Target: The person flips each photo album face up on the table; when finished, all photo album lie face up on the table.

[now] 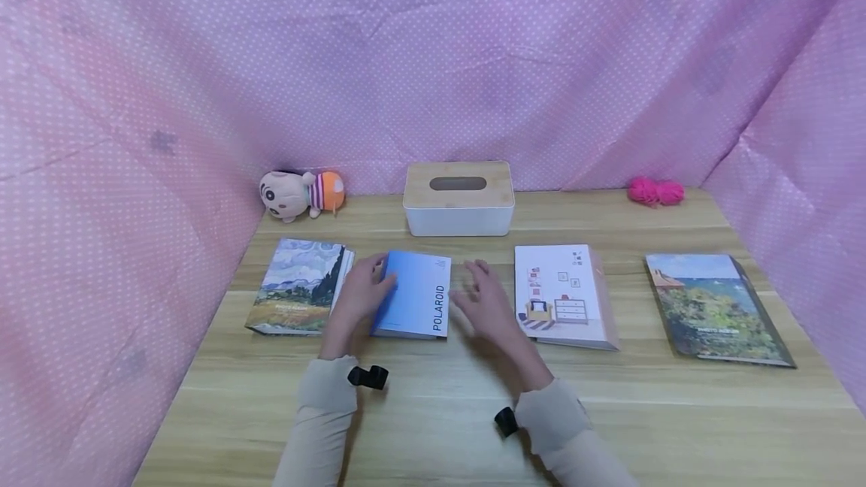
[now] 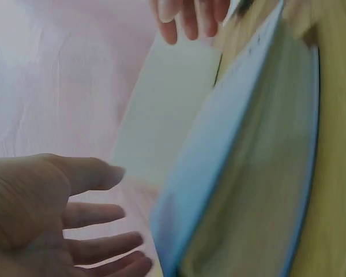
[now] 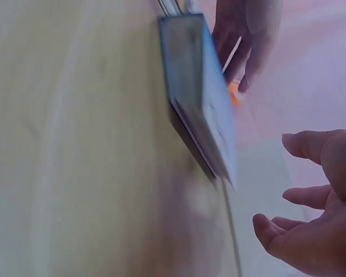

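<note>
A blue photo album marked POLAROID point(image 1: 414, 295) lies on the table between the two hands. At its left edge is my left hand point(image 1: 361, 293), the thumb over the cover's edge in the head view. The left wrist view shows the left hand point(image 2: 43, 199) with loosely straight fingers beside the blue cover point(image 2: 205, 153). My right hand point(image 1: 489, 307) hovers just off the album's right side, fingers spread and slightly bent, holding nothing. From the right wrist, the album point(image 3: 219, 115) appears spine-on, the right hand point(image 3: 328, 210) apart from it.
A landscape-painting album point(image 1: 298, 284) lies at left; a white album with a furniture drawing point(image 1: 558, 295) and another painted album point(image 1: 717, 310) lie at right. Behind stand a wood-topped tissue box point(image 1: 460, 220), a plush doll point(image 1: 287, 195) and a pink yarn bundle point(image 1: 655, 192).
</note>
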`<state>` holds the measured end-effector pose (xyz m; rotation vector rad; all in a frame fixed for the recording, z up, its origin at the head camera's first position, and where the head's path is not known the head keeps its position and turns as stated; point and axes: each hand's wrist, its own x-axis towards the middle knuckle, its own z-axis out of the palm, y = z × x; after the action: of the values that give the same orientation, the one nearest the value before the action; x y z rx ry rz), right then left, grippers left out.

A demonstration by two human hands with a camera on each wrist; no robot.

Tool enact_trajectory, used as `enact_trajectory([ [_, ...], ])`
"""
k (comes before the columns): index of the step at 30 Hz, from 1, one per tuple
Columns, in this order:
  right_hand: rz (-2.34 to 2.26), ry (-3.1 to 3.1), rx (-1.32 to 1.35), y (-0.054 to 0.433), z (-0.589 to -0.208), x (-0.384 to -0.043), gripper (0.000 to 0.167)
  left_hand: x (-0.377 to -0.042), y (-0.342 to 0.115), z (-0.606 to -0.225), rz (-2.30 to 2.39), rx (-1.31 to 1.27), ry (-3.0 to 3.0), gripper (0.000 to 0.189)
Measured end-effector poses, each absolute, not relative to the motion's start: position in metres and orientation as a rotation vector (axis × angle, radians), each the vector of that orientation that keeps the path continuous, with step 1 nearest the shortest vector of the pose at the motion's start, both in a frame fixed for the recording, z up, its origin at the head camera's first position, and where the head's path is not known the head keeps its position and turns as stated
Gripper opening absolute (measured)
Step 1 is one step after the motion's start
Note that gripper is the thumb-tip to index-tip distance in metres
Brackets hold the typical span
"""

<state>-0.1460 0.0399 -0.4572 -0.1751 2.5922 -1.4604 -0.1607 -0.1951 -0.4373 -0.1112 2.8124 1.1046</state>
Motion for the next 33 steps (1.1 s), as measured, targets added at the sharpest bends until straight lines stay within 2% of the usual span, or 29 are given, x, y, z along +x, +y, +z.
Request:
enact_trajectory([
  [7,-1.439,2.765,-0.170,0.094,-0.447,-0.153,0.062,-0.160,-0.147,-0.428,1.133,-0.026,2.999,0.049],
  [16,-1.344,2.881,-0.037,0.162,-0.448,-0.151,0.061,-0.149,-0.070,-0.445,1.308,0.322,2.753,0.055],
  [20,-1.242,2.866,0.019,0.181,-0.451,-0.147,0.066,-0.150,-0.042,-0.460,1.279,0.311,2.646,0.054],
  [23,-1.168,2.844,0.068,0.192,-0.455,-0.144,0.074,-0.153,-0.027,-0.471,1.257,0.288,2.605,0.039],
  [27,-1.116,2.810,0.098,0.205,-0.461,-0.141,0.082,-0.155,-0.010,-0.479,1.285,0.219,2.559,0.031],
  [30,-1.098,2.780,0.085,0.213,-0.464,-0.139,0.081,-0.155,0.000,-0.480,1.311,0.160,2.560,0.038],
  [33,-1.095,2.770,0.052,0.221,-0.465,-0.137,0.077,-0.155,0.007,-0.479,1.274,0.139,2.605,0.031],
])
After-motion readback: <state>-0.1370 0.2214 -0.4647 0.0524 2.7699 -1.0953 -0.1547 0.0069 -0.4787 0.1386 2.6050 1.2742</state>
